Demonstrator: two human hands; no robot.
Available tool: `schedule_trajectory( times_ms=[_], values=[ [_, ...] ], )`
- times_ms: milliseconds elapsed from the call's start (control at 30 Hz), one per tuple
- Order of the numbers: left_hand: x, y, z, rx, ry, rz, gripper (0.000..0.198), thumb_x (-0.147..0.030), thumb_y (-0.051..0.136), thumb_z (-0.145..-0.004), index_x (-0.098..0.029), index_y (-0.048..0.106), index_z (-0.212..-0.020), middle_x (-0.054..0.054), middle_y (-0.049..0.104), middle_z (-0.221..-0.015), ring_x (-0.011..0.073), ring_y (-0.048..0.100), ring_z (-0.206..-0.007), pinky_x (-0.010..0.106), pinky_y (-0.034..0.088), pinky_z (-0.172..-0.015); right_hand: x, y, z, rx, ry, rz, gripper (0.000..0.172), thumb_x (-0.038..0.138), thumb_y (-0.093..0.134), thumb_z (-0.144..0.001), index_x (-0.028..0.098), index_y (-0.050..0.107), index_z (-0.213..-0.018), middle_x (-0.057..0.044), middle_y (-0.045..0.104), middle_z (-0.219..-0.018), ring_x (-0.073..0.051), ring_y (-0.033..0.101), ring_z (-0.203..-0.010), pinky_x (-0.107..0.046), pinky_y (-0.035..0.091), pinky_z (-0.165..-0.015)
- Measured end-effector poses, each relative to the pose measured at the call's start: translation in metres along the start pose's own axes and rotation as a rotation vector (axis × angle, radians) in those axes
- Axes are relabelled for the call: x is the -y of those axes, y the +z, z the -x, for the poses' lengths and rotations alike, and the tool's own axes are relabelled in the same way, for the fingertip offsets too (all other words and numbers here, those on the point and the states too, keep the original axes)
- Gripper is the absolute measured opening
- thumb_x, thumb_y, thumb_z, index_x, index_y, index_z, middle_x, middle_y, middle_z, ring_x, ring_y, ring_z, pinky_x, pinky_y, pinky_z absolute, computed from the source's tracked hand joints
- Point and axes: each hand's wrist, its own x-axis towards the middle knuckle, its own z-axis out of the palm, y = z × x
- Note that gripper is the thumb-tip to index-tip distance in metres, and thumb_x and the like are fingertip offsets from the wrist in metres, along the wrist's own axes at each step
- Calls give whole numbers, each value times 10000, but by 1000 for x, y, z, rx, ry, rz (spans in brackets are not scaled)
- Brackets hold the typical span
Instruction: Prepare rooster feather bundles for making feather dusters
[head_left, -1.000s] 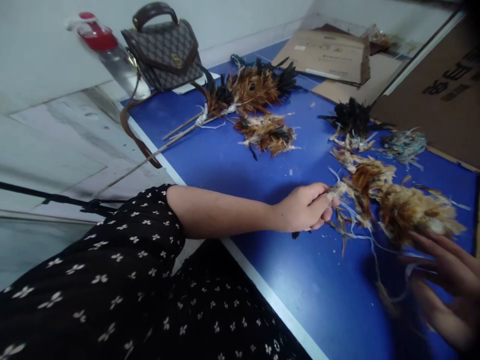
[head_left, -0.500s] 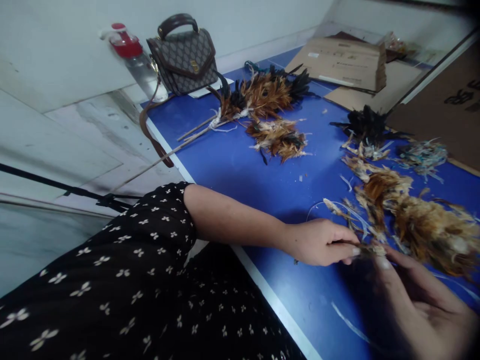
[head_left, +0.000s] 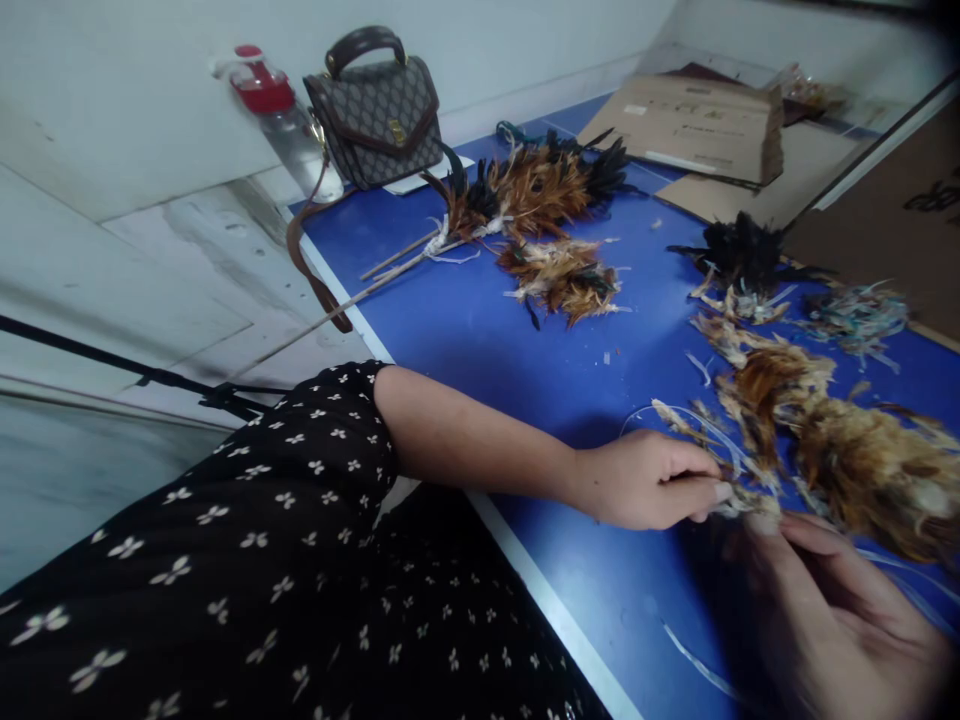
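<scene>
Over the blue table, my left hand (head_left: 651, 485) pinches one end of a small tuft of pale and brownish feathers (head_left: 752, 500). Thumb and fingertips of my right hand (head_left: 840, 615) close on the other end, slightly blurred. The exact make-up of the tuft is partly hidden by the fingers. Just past the hands lies a pile of tan and brown feathers (head_left: 862, 450). A thin whitish plastic strip (head_left: 712, 425) curls beside my left hand, and another strip (head_left: 697, 660) rests near the table's front edge.
Black feathers (head_left: 739, 250) and a tangle of bluish-white strips (head_left: 859, 318) lie further back. A brown feather bundle (head_left: 562, 275) and feather-topped sticks (head_left: 405, 265) are to the left. Behind stand a handbag (head_left: 379, 125), a red-capped bottle (head_left: 281, 130) and folded cardboard (head_left: 697, 130).
The view has shifted slightly, moving the scene a little to the right. Both hands stay at the tuft, with more of its pale part showing between the fingers.
</scene>
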Motion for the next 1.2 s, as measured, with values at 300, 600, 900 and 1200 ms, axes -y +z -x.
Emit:
schedule_trajectory(
  times_ms=[300, 600, 900, 1200],
  values=[
    [-5, 1, 1, -25, -28, 32, 217, -208, 776, -1004, -198, 623, -850, -63, 652, -730, 67, 538, -625, 243, 462, -655, -2, 2, -1, -3, 52, -71, 520, 595, 1026, -797, 288, 886, -1193, -31, 812, -924, -171, 716, -752, -219, 596, -655],
    [11, -1, -5, 48, 19, -31, 191, -215, 860, -904, -182, 697, -1000, -61, 650, -771, 89, 557, -703, 251, 476, -709, 2, 1, 0, 14, 32, -60, 530, 621, 1024, -790, 279, 864, -1163, -41, 818, -932, -149, 729, -744, -162, 575, -635],
    [9, -3, -3, 1, 59, 55, 216, -265, 873, -885, -187, 681, -944, -62, 619, -782, 96, 530, -729, 274, 465, -746, 6, 7, -4, 51, 53, -23, 562, 662, 1013, -783, 260, 846, -1139, -38, 810, -877, -144, 733, -687, -154, 601, -641],
    [9, 1, -1, -71, 21, 134, 190, -258, 830, -915, -185, 704, -1037, -47, 671, -799, 93, 575, -711, 265, 489, -729, 8, 10, -3, 61, 54, -4, 623, 692, 1019, -752, 235, 844, -1136, -39, 793, -851, -170, 725, -662, -199, 622, -603]
  ],
)
